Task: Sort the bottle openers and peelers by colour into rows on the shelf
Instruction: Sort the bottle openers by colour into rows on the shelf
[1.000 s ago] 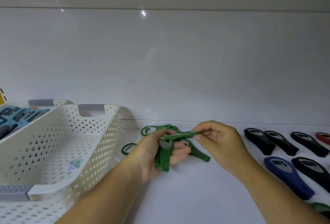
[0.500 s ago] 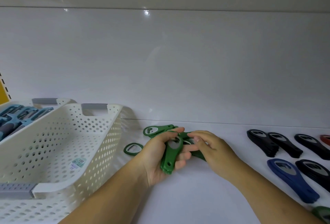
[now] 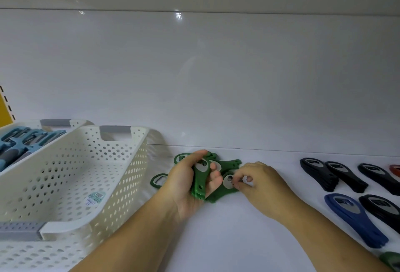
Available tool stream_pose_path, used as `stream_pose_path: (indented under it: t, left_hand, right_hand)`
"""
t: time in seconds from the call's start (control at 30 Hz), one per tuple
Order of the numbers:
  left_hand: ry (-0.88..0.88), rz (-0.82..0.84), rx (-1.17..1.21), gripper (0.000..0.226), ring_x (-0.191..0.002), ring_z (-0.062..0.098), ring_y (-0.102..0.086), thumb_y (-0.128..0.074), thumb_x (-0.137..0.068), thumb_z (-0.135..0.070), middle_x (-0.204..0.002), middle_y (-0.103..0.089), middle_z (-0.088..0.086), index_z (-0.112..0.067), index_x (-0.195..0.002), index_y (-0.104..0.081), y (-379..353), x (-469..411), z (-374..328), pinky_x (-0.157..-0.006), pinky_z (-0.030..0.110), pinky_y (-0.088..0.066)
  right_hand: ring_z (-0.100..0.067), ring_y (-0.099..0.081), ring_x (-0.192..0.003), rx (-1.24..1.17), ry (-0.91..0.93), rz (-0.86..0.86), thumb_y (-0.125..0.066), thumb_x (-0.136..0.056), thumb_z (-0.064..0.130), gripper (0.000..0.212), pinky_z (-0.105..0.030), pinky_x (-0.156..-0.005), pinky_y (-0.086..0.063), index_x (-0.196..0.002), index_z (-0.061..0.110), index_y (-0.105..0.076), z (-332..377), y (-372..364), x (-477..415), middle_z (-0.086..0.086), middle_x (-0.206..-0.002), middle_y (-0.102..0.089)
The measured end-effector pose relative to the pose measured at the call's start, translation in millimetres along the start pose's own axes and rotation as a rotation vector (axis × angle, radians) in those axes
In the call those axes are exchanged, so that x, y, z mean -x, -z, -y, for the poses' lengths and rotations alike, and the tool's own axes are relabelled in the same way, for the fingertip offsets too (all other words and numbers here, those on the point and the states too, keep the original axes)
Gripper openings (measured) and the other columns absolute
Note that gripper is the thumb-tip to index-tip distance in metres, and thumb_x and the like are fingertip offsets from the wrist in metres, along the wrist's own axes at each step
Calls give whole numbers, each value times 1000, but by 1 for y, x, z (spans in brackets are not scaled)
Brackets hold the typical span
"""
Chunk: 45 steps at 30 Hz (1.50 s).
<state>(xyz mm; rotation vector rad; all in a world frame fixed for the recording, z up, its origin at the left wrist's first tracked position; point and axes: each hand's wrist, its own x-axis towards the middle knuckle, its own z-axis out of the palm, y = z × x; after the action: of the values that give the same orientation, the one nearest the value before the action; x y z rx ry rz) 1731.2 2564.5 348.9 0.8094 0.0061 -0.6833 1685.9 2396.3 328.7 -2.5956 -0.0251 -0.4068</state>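
Note:
My left hand (image 3: 184, 187) grips a stack of green bottle openers (image 3: 200, 183), held upright off the white shelf (image 3: 238, 239). More green openers (image 3: 229, 163) lie in a loose pile just behind and under it, and one green opener (image 3: 159, 180) pokes out to the left. My right hand (image 3: 262, 187) pinches the head of a green opener (image 3: 227, 181) lying in that pile. Black openers (image 3: 318, 172) form a row at the right, with a blue opener (image 3: 355, 217) in front of them.
An empty white perforated basket (image 3: 134, 176) stands at the left, close to my left forearm. Behind it a second basket (image 3: 73, 122) holds light blue peelers (image 3: 23, 139). A red opener (image 3: 396, 170) and a green one (image 3: 391, 261) show at the right edge.
My right hand laid the green opener it held down into the pile and now pinches one lying there. My left hand keeps its stack, turned more upright.

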Motion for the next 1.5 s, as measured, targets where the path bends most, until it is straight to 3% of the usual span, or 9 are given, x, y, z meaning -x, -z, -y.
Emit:
stream_pose_path:
  t: [0.13,0.27,0.37,0.47,0.6,0.83,1.03,1.37,1.5]
  left_hand:
    - [-13,-8,-22,18,-49,19,-53,-59,-81,-20,-66,-53,8,-6,-72,-66,1,1,-1,-44,24,-53]
    - [6,53,-101,14,-48,16,-47,-59,-82,-21,-67,-52,6,-12,-93,-57,-1,3,1,-41,20,-45]
    - [-65,17,-90,14,-54,17,-47,-60,-87,-21,-64,-49,6,-13,-96,-53,-1,1,1,-49,25,-51]
    - [-209,-77,-164,6,-57,21,-56,-55,-93,-19,-57,-53,6,-14,-93,-55,-2,3,0,-61,31,-56]
    - [-213,-68,-421,22,-56,27,-63,-46,-99,-30,-63,-54,8,-10,-98,-54,-6,8,8,-60,38,-58]
    - [-172,188,-650,55,-63,22,-66,-47,-86,-53,-83,-64,14,-7,-115,-50,-12,16,20,-51,27,-52]
    - [-234,148,-580,41,-57,21,-55,-71,-79,-8,-81,-65,12,-24,-114,-56,-8,10,20,-51,28,-44]
    - [-374,111,-508,31,-73,25,-59,-50,-92,-4,-73,-60,10,-33,-101,-53,-8,8,23,-69,39,-48]
    - [-425,169,-612,28,-68,25,-50,-50,-94,-8,-68,-55,0,-35,-101,-47,-13,11,31,-53,30,-42]
  right_hand:
    - [-10,-47,-110,63,-156,58,-59,-88,47,37,-20,-85,-40,-118,25,-59,2,-1,2,10,-116,-51]
    - [-11,-51,-93,-30,-266,41,-67,-81,46,32,-24,-74,-43,-99,20,-65,0,0,1,7,-103,-55]
    - [-10,-54,-70,-272,-278,-88,-67,-86,31,13,-22,-62,-42,-81,20,-64,-4,6,-2,11,-76,-62]
    - [-11,-42,-51,-589,-257,-174,-58,-93,13,21,-18,-50,-35,-73,16,-66,-3,17,-1,11,-54,-59]
    - [-11,-40,-48,-842,-255,-176,-57,-91,6,18,-21,-51,-36,-79,12,-69,9,25,3,6,-56,-60]
    - [-12,-56,-52,-852,-241,-94,-63,-89,11,12,-23,-56,-49,-82,14,-73,27,14,11,-1,-58,-60]
    - [-6,-52,-43,-748,-286,-226,-68,-85,12,10,-17,-45,-44,-75,11,-67,29,19,10,0,-60,-59]
    - [-15,-37,-60,-428,-118,336,-76,-72,42,43,-27,-58,-27,-75,0,-65,35,15,23,-2,-63,-40]
    - [-8,-59,-74,-496,-141,373,-77,-66,37,37,-32,-80,-47,-83,5,-73,35,17,23,16,-79,-66]
